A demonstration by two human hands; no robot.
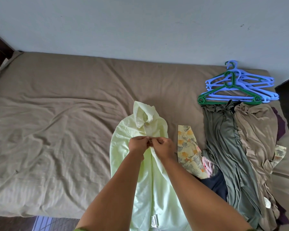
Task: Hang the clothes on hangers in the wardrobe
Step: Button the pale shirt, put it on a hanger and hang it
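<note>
Early stage, by my read: nothing is on a hanger yet and no wardrobe is in view. The pale green shirt (145, 164) lies face-up on the bed (57, 114), collar toward the wall, tail hanging off the near edge with a label showing at the bottom. Left hand (137, 144) and right hand (163, 147) meet at the placket just below the collar, fingers curled and pinching the fabric edges together; looks like button work, though whether doing up or undoing I can't tell, the button itself is too small to see. The hangers (237, 87) sit in a stack at the far right of the bed, several blue with one green on top, untouched and well apart from the shirt. Left to do: the whole pile (240, 155) just below the hangers, meaning olive and tan garments lying lengthwise, a floral piece (187, 147) beside the shirt, something navy and something pink tucked under, purple at the far edge. Obstacles: the hangers look interlocked, so pulling one may drag the rest; pile garments overlap and will need separating.
</note>
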